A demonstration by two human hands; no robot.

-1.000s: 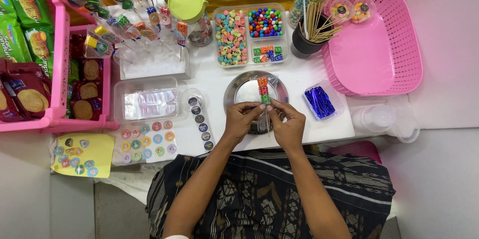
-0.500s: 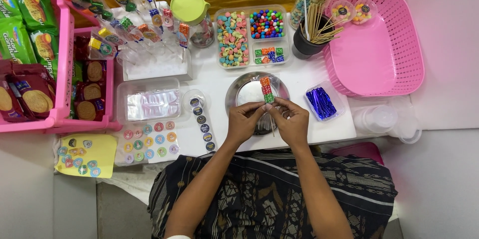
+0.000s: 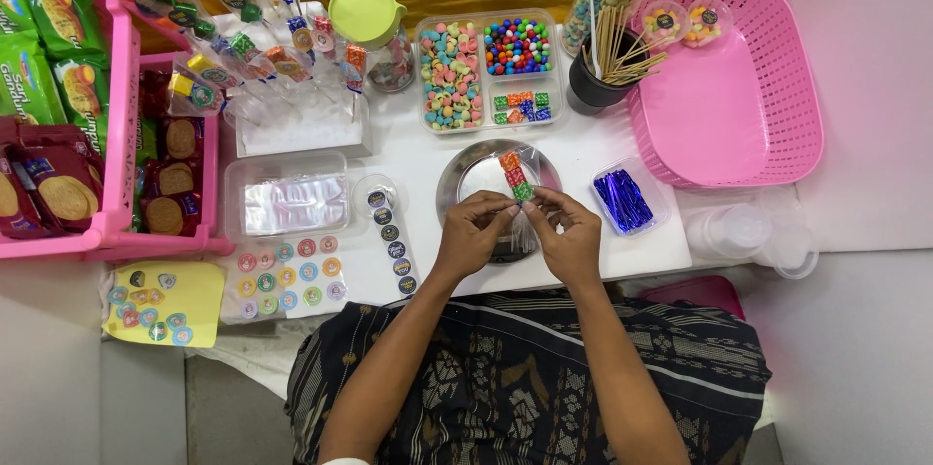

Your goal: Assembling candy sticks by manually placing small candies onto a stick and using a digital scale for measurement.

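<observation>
Both hands, left hand [image 3: 473,232] and right hand [image 3: 570,232], pinch the clear bag [image 3: 520,195] over the steel plate [image 3: 465,178], and a loose pinch could let the candy skewer [image 3: 516,175] slip out.
</observation>
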